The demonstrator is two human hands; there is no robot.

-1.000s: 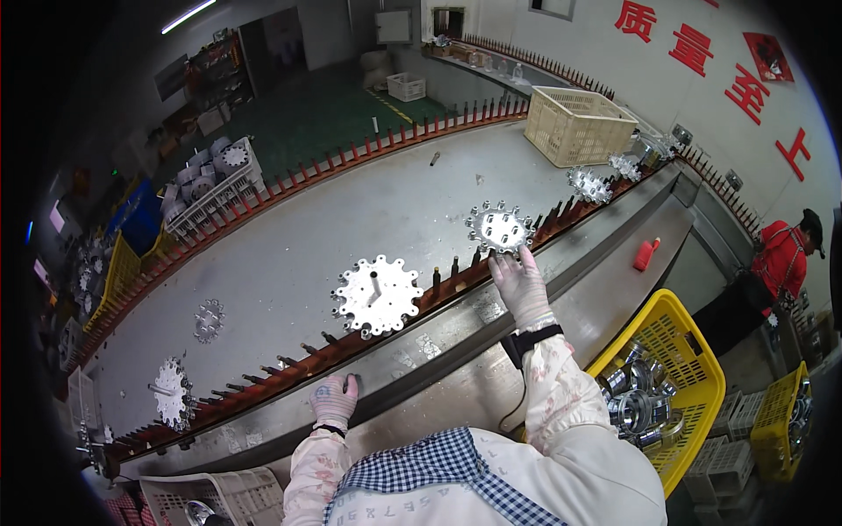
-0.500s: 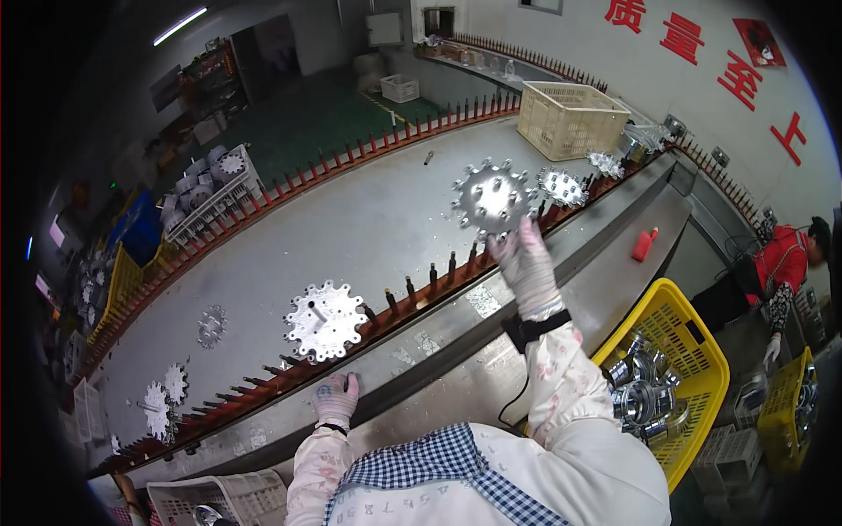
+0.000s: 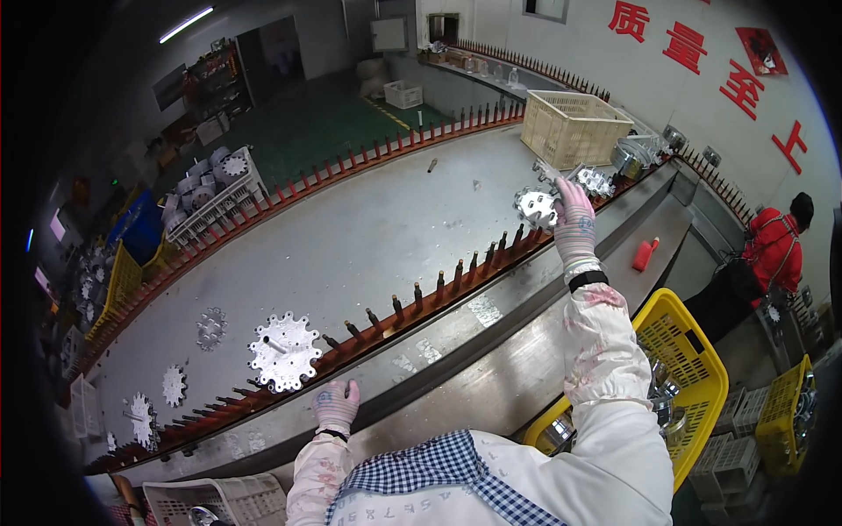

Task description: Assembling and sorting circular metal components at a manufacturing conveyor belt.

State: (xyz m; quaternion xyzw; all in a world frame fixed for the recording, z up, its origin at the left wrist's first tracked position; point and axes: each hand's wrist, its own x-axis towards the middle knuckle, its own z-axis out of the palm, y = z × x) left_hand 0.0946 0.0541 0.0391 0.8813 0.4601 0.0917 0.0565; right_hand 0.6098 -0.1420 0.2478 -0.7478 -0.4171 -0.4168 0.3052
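Note:
My right hand [image 3: 575,219], in a striped glove, reaches to the far right of the spindle row. Its fingers close on a tilted toothed metal disc [image 3: 545,170], partly hidden by the hand. Just left of these fingers is another toothed disc [image 3: 535,207], and a further one [image 3: 597,182] lies beyond them. My left hand [image 3: 336,406], also gloved, rests on the metal ledge with its thumb apart, holding nothing. Up and left of it, a large toothed disc [image 3: 284,352] sits on a spindle of the near row.
Upright spindles [image 3: 417,296] line both sides of the grey table [image 3: 386,228]. A cream crate [image 3: 570,131] stands at the far right. Beside my right arm, a yellow basket [image 3: 688,351] holds shiny metal rings. A red bottle [image 3: 645,254] lies nearby. Another person [image 3: 776,250] is at right.
My right hand has moved right and away from me; the disc at its fingers, earlier facing up, now appears tilted. The spindles and large disc have shifted left. The other person has turned and straightened.

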